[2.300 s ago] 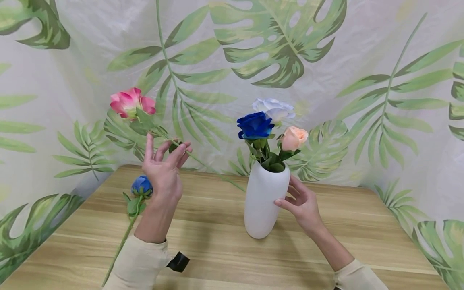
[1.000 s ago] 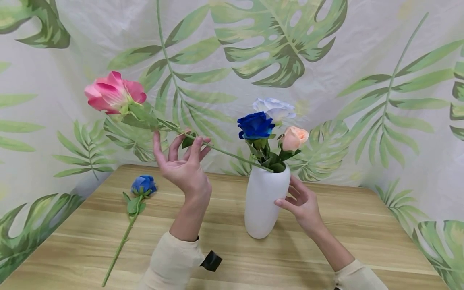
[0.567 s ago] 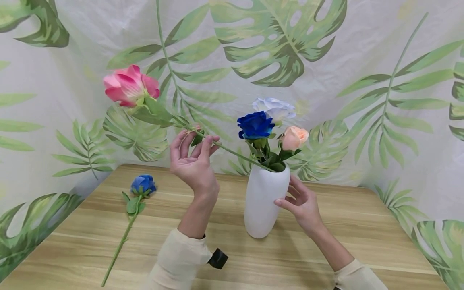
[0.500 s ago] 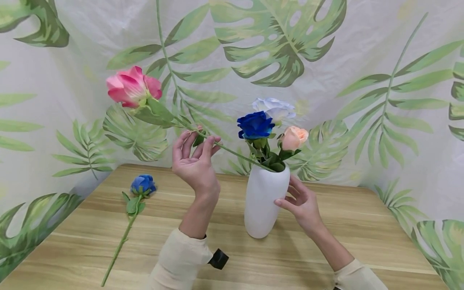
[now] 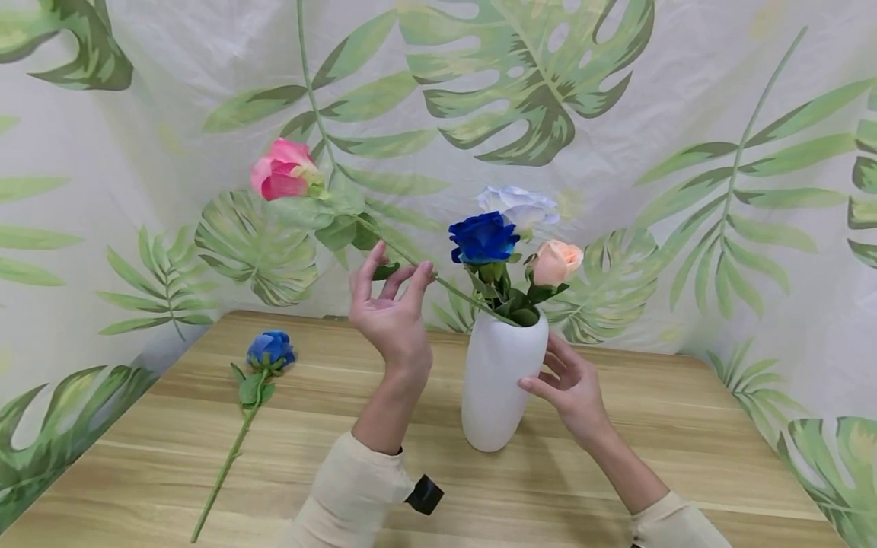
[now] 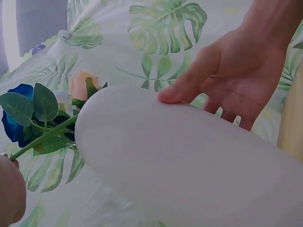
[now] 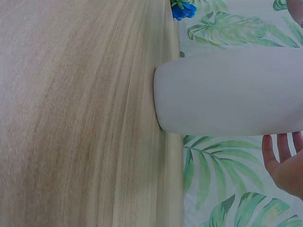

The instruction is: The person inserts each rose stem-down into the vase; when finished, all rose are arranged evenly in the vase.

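Observation:
In the head view my left hand (image 5: 393, 316) pinches the green stem of a pink rose (image 5: 282, 169), which slants down to the right. The stem's lower end enters the mouth of a tall white vase (image 5: 499, 384). My right hand (image 5: 572, 388) holds the vase's right side, thumb in front and fingers behind. A dark blue rose (image 5: 483, 237), a pale blue-white rose (image 5: 518, 205) and a peach rose (image 5: 555, 261) stand in the vase. In the left wrist view the vase (image 6: 180, 151) fills the middle, my left thumb at the lower left edge.
A blue rose (image 5: 271, 350) with a long stem lies on the wooden table (image 5: 329, 426), left of my left forearm. Behind the table hangs a leaf-print cloth (image 5: 617, 175). The right wrist view shows the vase base standing on the tabletop (image 7: 94, 118).
My left hand has moved right, and the rose stem's end has gone from beside the vase into its mouth. The pink bloom has swung right and turned. My right hand stays on the vase.

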`<state>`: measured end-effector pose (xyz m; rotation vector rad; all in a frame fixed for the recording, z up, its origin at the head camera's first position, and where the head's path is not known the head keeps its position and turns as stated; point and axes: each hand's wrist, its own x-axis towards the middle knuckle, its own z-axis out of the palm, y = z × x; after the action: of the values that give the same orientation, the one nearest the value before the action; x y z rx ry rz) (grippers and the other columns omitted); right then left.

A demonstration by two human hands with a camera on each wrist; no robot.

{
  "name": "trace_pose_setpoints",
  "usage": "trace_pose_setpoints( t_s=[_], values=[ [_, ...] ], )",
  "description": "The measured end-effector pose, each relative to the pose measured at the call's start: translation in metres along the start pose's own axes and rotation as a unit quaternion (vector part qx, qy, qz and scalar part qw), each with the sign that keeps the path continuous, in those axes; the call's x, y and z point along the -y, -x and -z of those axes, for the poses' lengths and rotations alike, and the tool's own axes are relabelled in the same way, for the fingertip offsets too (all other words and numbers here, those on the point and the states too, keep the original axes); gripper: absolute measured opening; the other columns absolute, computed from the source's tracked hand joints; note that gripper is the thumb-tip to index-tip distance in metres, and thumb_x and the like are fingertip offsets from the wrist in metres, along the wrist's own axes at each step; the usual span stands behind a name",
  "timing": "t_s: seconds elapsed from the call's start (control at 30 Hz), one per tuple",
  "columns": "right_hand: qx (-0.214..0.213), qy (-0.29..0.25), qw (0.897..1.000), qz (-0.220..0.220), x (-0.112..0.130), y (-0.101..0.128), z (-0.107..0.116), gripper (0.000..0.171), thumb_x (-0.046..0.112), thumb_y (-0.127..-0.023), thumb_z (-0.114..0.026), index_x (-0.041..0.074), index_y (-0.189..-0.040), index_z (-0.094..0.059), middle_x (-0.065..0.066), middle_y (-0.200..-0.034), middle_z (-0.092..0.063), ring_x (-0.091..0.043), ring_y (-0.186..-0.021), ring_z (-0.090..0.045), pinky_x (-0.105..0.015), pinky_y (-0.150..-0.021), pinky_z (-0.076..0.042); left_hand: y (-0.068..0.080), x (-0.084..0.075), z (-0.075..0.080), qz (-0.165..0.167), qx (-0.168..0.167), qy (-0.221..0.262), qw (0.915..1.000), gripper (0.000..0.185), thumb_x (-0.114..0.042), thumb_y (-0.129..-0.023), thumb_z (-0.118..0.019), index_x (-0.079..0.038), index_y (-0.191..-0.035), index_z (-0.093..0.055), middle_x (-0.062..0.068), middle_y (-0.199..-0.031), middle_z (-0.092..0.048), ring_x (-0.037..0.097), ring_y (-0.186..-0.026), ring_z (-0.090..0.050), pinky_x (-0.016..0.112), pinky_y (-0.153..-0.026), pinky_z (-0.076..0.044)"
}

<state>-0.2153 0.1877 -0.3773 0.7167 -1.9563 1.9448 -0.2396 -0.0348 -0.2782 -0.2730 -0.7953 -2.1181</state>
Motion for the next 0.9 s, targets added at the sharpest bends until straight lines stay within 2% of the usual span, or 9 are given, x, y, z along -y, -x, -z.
trace_pose_setpoints(
  t_s=[0.17,0.3,0.5,0.67,0.77,0.9],
  values=[
    [0.001,-0.001,1.000,0.005,0.000,0.000,0.000,0.077,-0.017,-0.084,-0.073,0.003,-0.153,-0.049,0.004,-0.143,-0.062,-0.015,-0.117,-0.064,-0.030,-0.093,-0.060,0.002,0.000,-0.001,0.026,0.008,0.004,0.9996,0.056,0.025,-0.079,-0.075,0.008,-0.131,-0.064,0.013,-0.112,-0.055,0.018,-0.080,-0.073,0.040,-0.081,-0.065],
    [0.000,0.000,1.000,0.006,0.000,-0.001,0.000,0.077,-0.017,-0.083,-0.073,0.003,-0.153,-0.048,0.004,-0.143,-0.061,-0.015,-0.118,-0.064,-0.030,-0.093,-0.060,0.004,-0.001,-0.003,0.049,0.004,0.008,0.9988,0.055,0.024,-0.080,-0.074,0.008,-0.132,-0.063,0.014,-0.121,-0.057,0.018,-0.078,-0.074,0.040,-0.084,-0.064],
    [0.002,-0.003,1.000,0.007,0.000,-0.001,0.000,0.076,-0.018,-0.083,-0.073,0.002,-0.153,-0.049,0.004,-0.143,-0.062,-0.015,-0.118,-0.064,-0.030,-0.093,-0.060,0.007,0.000,-0.004,0.071,0.007,0.015,0.9974,0.055,0.023,-0.084,-0.072,0.008,-0.136,-0.060,0.018,-0.109,-0.059,0.020,-0.077,-0.076,0.040,-0.081,-0.065],
    [0.001,-0.005,1.000,0.007,0.000,0.000,0.000,0.075,-0.018,-0.083,-0.073,0.003,-0.152,-0.050,0.004,-0.142,-0.062,-0.015,-0.118,-0.064,-0.030,-0.093,-0.060,0.010,0.000,-0.004,0.079,0.018,0.029,0.9962,0.054,0.023,-0.086,-0.069,0.012,-0.137,-0.057,0.021,-0.122,-0.060,0.021,-0.075,-0.077,0.038,-0.077,-0.065],
    [0.002,-0.004,1.000,0.007,0.000,0.000,0.000,0.075,-0.018,-0.084,-0.073,0.003,-0.152,-0.050,0.004,-0.142,-0.062,-0.015,-0.118,-0.065,-0.030,-0.093,-0.060,0.014,0.002,-0.004,0.077,0.022,0.029,0.9964,0.056,0.022,-0.087,-0.068,0.012,-0.140,-0.055,0.020,-0.111,-0.065,0.021,-0.075,-0.077,0.039,-0.076,-0.065],
    [0.000,-0.004,1.000,0.007,-0.001,0.000,-0.001,0.076,-0.018,-0.083,-0.073,0.003,-0.153,-0.050,0.003,-0.143,-0.062,-0.015,-0.118,-0.065,-0.030,-0.092,-0.060,0.021,0.005,-0.004,0.055,0.030,0.001,0.9980,0.059,0.018,-0.088,-0.070,0.010,-0.143,-0.053,0.014,-0.094,-0.073,0.020,-0.071,-0.077,0.039,-0.071,-0.065]
  ],
)
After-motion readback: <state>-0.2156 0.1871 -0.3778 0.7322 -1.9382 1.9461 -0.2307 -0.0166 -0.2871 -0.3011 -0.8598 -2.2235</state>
